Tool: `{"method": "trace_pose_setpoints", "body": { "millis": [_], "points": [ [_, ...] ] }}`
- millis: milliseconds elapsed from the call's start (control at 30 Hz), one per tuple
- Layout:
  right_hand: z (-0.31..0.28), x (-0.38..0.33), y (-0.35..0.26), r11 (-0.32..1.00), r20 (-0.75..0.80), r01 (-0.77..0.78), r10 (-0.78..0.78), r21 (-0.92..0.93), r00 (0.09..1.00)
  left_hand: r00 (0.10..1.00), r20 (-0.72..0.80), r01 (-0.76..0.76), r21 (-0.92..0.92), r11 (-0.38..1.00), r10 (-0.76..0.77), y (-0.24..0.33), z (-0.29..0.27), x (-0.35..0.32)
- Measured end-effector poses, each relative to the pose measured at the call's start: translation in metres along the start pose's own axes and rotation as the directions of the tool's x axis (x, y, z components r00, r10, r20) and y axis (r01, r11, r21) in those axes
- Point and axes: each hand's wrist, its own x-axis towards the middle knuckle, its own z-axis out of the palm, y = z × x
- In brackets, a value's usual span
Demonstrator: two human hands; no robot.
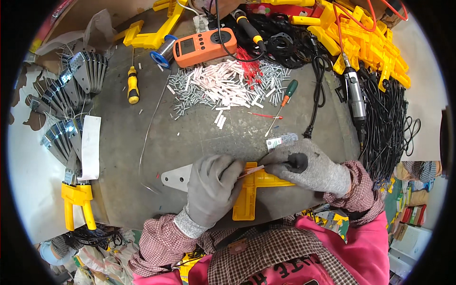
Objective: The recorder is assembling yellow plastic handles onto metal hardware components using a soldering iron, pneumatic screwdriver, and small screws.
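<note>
Both gloved hands work close together over a yellow plastic handle part [244, 204] near the table's front edge. My left hand [213, 183] is closed, its fingertips pinching one end of a thin pinkish-white sleeve [251, 171]. My right hand [304, 166] is closed at the sleeve's other end; a dark patch shows on that glove. What lies inside the sleeve is too small to make out. From under my left hand a flat pale metal plate [175, 178] with holes sticks out to the left. Just beyond my right hand lies a small clear plastic piece with a label [282, 141].
Behind lie heaps of pinkish sleeves [221, 83] and screws [190, 92], with an orange meter [204, 46], solder spool [164, 52] and screwdrivers [133, 85]. Metal plates [71, 95] stand left. Yellow parts [365, 42], black cables [384, 118] and a powered driver [355, 97] occupy the right.
</note>
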Motion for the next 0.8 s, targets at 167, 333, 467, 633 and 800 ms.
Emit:
{"method": "trace_pose_setpoints", "body": {
  "millis": [167,333,467,633,800],
  "points": [
    [0.018,0.001,0.009,0.905,-0.122,0.205,-0.267,-0.373,0.956,0.997,0.031,-0.077,0.122,0.990,0.074,0.001,0.001,0.004],
    [0.019,0.006,0.000,0.812,-0.145,0.175,-0.303,-0.557,0.942,0.999,0.027,-0.048,0.107,0.993,0.045,0.003,-0.001,0.002],
    [0.031,0.023,0.028,0.801,-0.379,0.275,-0.516,-0.533,0.768,0.948,0.006,-0.300,0.340,0.891,0.317,0.011,-0.002,-0.022],
    [0.037,0.026,0.042,0.857,-0.476,0.364,-0.507,-0.365,0.718,0.987,0.128,-0.132,0.305,0.943,0.096,0.033,-0.012,-0.006],
    [0.038,0.025,0.049,0.831,-0.505,0.422,-0.556,-0.363,0.660,0.989,0.137,-0.075,0.131,0.989,0.056,0.031,-0.014,0.021]
  ]
}}
